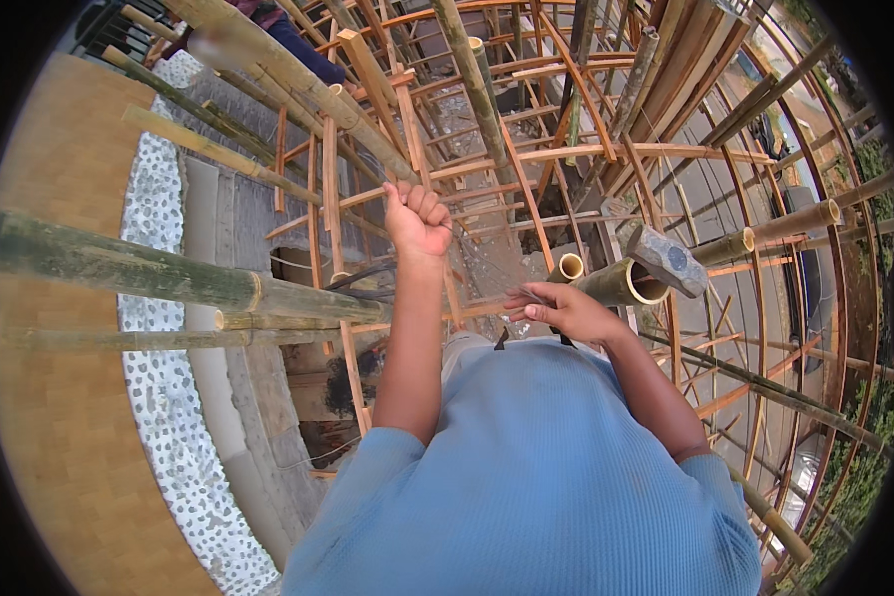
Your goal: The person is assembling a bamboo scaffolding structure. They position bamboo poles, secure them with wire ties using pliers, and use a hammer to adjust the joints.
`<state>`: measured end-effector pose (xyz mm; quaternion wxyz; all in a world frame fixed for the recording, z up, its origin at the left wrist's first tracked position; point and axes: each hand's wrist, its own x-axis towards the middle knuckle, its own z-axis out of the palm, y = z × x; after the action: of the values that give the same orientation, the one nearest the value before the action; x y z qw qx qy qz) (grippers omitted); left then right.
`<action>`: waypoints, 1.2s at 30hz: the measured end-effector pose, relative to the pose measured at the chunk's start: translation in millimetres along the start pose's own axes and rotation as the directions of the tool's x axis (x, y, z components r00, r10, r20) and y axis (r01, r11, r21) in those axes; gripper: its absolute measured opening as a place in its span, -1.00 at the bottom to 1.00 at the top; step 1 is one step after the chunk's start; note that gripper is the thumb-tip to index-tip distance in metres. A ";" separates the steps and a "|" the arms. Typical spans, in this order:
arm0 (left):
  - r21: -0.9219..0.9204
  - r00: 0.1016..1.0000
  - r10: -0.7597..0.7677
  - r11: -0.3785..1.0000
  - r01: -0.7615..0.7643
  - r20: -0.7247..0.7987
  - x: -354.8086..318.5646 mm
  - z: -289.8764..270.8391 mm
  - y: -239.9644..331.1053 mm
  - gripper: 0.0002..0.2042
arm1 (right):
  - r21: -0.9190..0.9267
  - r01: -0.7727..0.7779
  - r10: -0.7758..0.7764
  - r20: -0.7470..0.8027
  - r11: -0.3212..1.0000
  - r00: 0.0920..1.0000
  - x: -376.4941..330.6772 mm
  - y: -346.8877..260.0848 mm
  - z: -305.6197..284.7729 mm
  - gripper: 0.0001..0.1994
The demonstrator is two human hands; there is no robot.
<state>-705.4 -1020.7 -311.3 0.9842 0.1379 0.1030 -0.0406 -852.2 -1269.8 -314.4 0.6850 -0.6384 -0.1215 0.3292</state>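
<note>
My left hand (419,221) is raised in front of me with its fingers curled into the palm, near a thin wooden strip (368,196) and the end of a thick bamboo pole (363,124). Whatever that fist may hold is hidden. Close to my waist, my right hand (574,313) has its fingers stretched out, beside the cut ends of two bamboo poles (621,283). Just right of it, a hammer with a heavy grey metal head (669,260) lies against the larger bamboo end. Most of its handle is hard to make out.
Bamboo poles and wooden strips form a lattice all around me. A thick green bamboo pole (119,268) crosses from the left. Beyond it runs a ledge with a speckled white edge (149,298) and tan surface (65,397). A person in dark trousers (303,50) is at upper left.
</note>
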 end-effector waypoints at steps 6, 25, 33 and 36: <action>-0.026 0.987 -0.109 0.993 0.113 0.121 1.2 -1.6 14.3 -0.53 | 0.555 -0.175 -0.038 0.350 0.813 0.936 1.5 -15.2 -5.7 -0.26; -0.114 0.723 -0.361 0.849 0.516 0.589 -10.7 15.5 22.6 -0.53 | 0.402 -0.211 0.138 0.203 0.891 0.969 10.2 -17.2 12.3 -0.83; -0.034 0.692 -0.392 0.856 0.515 0.606 -11.2 21.3 17.7 -0.53 | 0.403 -0.238 0.159 0.218 0.884 0.963 5.2 -17.0 12.0 -0.83; -0.002 0.704 -0.384 0.877 0.480 0.598 -12.8 21.6 15.7 -0.53 | 0.398 -0.234 0.156 0.219 0.887 0.963 5.2 -14.2 14.3 -0.84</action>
<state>-712.1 -1011.1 -284.1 0.9379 0.0125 -0.1698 -0.3024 -852.5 -1254.8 -300.0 0.7558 -0.4523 -0.0445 0.4713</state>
